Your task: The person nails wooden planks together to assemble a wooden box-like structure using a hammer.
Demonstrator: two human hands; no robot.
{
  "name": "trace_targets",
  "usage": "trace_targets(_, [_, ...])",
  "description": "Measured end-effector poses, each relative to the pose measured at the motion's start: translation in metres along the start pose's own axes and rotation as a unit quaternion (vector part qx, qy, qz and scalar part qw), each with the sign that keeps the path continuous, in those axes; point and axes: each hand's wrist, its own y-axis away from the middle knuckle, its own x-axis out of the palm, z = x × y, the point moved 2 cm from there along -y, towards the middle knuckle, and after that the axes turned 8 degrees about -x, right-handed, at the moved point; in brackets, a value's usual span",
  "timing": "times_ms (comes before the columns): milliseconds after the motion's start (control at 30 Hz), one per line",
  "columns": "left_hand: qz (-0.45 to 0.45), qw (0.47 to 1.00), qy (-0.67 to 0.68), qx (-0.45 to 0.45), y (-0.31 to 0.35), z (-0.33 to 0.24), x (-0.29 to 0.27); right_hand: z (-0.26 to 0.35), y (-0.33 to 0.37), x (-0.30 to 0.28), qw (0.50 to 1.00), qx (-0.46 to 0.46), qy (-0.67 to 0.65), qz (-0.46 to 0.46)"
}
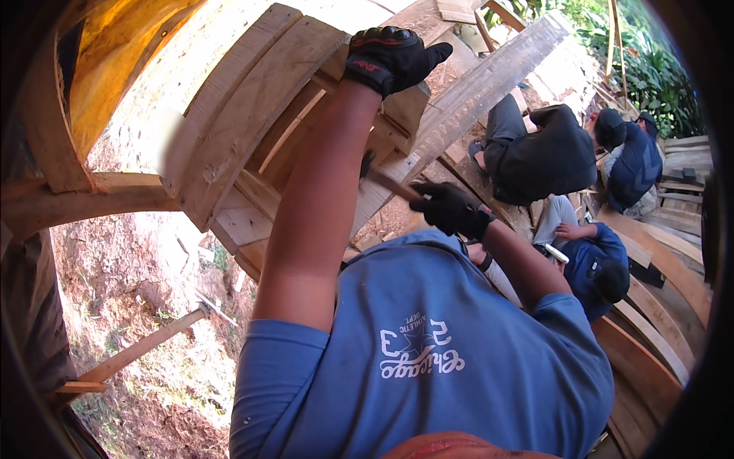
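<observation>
1. Wooden assy [252,99]: upper ctr-L, tilted, slatted.
2. L hand [394,61], gloved: at assy's upper edge; grip can't be told.
3. Hammer [394,184]: handle angled, head blurred, nr assy.
4. R hand [451,210], gloved: clamped on hammer handle, apart from L hand.
5. Co-workers [544,157]: R side, nr curved planks [665,256].

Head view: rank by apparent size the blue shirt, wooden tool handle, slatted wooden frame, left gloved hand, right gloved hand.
Largest to smallest:
1. Blue shirt
2. Slatted wooden frame, partly hidden by the left arm
3. Left gloved hand
4. Right gloved hand
5. Wooden tool handle, blurred
</observation>
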Motion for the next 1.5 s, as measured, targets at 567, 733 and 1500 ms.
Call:
trace_targets(567, [-0.079, 0.993, -0.006, 0.086, 0.007, 0.007, 0.006, -0.003, 0.010, 0.010, 0.989, -0.066, 0.107, 0.081])
trace_targets(733, [-0.157, 0.976, -0.036, 0.143, 0.014, 0.013, 0.011, -0.009, 0.001, -0.005, 0.991, -0.104, 0.043, -0.070])
trace_targets(1500, [-0.217, 0.911, 0.237, -0.260, 0.171, -0.001, 0.150, -0.057, 0.059, -0.181, 1.000, 0.015, -0.009, -0.025])
